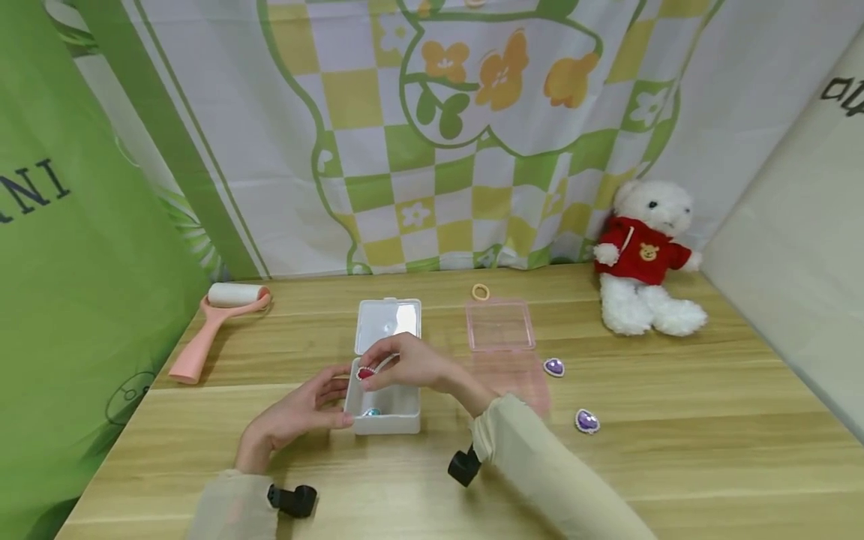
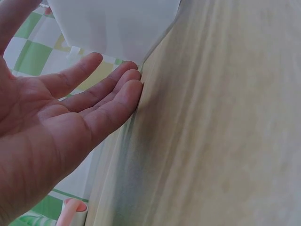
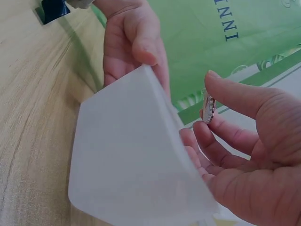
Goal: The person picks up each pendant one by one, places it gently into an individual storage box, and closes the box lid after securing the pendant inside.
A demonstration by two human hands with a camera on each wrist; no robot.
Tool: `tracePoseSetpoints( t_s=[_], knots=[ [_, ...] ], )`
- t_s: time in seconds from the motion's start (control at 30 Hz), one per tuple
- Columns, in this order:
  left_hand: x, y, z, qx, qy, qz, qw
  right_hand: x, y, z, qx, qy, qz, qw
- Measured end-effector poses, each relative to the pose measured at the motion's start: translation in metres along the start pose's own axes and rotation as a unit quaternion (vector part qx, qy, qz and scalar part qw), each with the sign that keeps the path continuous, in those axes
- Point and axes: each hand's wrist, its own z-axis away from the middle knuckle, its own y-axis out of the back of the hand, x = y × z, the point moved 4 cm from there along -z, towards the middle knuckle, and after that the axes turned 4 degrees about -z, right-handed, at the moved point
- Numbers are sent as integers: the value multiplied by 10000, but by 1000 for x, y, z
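Note:
My right hand (image 1: 415, 364) pinches a red gem (image 1: 365, 373) with a pearl-like rim between thumb and fingers, over the left side of a white plastic box (image 1: 386, 426). Seen edge-on in the right wrist view, the gem (image 3: 208, 107) shows a silvery side. The box's clear lid (image 1: 374, 322) is folded back. A blue gem (image 1: 372, 412) lies at the front left inside. Along the box's left side rests my left hand (image 1: 297, 412), thumb at the front corner; its fingers (image 2: 110, 110) extend loosely in the left wrist view.
An opened pink clear box (image 1: 499, 349) lies right of the white one, partly behind my right forearm. Two purple gems (image 1: 554, 367) are beyond it, with a small tan ring (image 1: 480, 292) at the back. A pink lint roller (image 1: 211, 330) lies left; a white teddy bear (image 1: 641, 255) sits back right.

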Motion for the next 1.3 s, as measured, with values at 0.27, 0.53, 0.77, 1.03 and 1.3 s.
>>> tracePoseSetpoints(
  t_s=[0.27, 0.53, 0.77, 1.03, 1.3],
  knots=[
    [1, 0, -1, -34, -14, 16, 10000, 2, -5, -4, -78, -26, 907, 9958],
    [0, 0, 2, -3, -23, 29, 10000, 2, -13, -5, -68, -78, 1523, 9883],
    [0, 0, 0, -15, -85, 16, 10000, 0, -14, -7, -109, 87, 2106, 9775],
    [1, -1, -1, -34, -85, 68, 9999, 0, -20, -8, -89, 110, 2796, 9600],
    [0, -1, 1, -13, -83, 71, 9999, -1, -23, -8, 55, 161, 3145, 9491]
  ],
)
